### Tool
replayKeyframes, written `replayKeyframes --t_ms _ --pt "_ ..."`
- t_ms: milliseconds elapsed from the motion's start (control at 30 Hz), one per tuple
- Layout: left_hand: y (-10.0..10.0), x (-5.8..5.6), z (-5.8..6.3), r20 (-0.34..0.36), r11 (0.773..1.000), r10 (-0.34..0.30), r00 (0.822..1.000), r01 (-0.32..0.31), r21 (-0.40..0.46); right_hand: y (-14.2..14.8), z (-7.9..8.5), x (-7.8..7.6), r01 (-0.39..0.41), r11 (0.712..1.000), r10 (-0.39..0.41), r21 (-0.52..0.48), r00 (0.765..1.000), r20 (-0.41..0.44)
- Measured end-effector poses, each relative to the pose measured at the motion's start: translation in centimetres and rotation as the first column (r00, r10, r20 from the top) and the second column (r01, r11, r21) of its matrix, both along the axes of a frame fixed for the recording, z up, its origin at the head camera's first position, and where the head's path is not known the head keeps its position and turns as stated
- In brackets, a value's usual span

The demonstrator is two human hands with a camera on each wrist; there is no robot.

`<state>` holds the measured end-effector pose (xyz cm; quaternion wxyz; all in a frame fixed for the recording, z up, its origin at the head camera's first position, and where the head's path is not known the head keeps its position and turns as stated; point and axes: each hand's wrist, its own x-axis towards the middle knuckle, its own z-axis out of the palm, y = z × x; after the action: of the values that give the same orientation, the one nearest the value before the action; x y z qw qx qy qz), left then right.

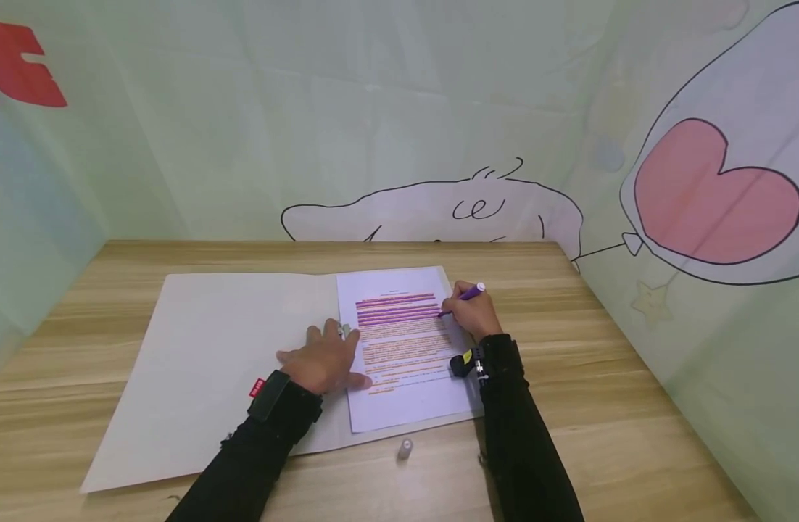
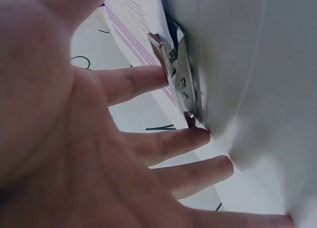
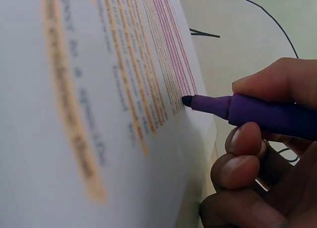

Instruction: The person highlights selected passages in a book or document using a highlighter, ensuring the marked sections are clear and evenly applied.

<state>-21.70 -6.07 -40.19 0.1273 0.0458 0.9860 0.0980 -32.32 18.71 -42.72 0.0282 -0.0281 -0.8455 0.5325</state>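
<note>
A printed sheet (image 1: 406, 406) lies on the right side of an opened white folder (image 1: 223, 348). Purple lines mark its upper rows, orange ones the rows lower down. My right hand (image 1: 475, 313) pinches a purple marker (image 3: 272, 115), whose dark tip meets the right end of a line below the purple rows. With fingers spread and straight, my left hand (image 1: 324, 360) rests on the folder, its thumb on the sheet's left edge. Beside those fingers stands the folder's metal clip (image 2: 182, 82).
A small greyish cap (image 1: 405, 449) is on the wooden table (image 1: 602, 406), just in front of the folder. Behind the table hangs a pale backdrop (image 1: 373, 109) with cartoon drawings. A dark wrist strap (image 1: 465, 364) reaches over the sheet's right side.
</note>
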Motion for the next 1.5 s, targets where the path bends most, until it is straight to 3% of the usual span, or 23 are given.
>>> replayKeyframes --t_ms 433,567,700,800,967,1033,1200,1500 --pt "-0.1 -0.1 0.0 0.005 1.000 0.000 1.000 0.000 0.009 0.5 -0.3 -0.4 0.013 1.000 -0.013 -0.026 1.000 -0.002" --pt "-0.2 0.0 0.0 0.006 1.000 0.002 1.000 -0.002 0.011 1.0 -0.5 -0.6 0.012 0.991 -0.005 -0.136 0.999 0.051" --pt "-0.3 0.2 0.0 0.000 1.000 0.006 1.000 -0.006 0.007 1.8 -0.3 -0.7 0.048 0.954 -0.013 -0.295 0.993 0.119" --pt "-0.3 0.3 0.0 -0.008 1.000 0.003 1.000 -0.003 0.006 1.7 0.5 -0.5 0.063 0.946 -0.025 -0.319 0.992 0.121" --pt "-0.2 0.3 0.1 -0.025 1.000 -0.006 1.000 0.006 0.002 -1.1 1.6 0.3 -0.004 0.955 0.011 -0.297 1.000 0.022" --pt "-0.1 0.2 0.1 -0.023 1.000 -0.003 1.000 0.003 0.001 -2.9 1.6 0.5 -0.078 0.952 0.079 -0.295 0.997 -0.007" --pt "-0.1 0.0 0.2 0.001 1.000 0.006 1.000 -0.006 -0.004 -7.2 0.7 1.3 -0.230 0.934 0.242 -0.273 0.970 0.011" --pt "0.0 -0.3 0.0 0.010 1.000 0.023 1.000 -0.024 0.011 -9.8 -1.1 1.9 -0.226 0.950 0.240 -0.213 0.970 0.039"
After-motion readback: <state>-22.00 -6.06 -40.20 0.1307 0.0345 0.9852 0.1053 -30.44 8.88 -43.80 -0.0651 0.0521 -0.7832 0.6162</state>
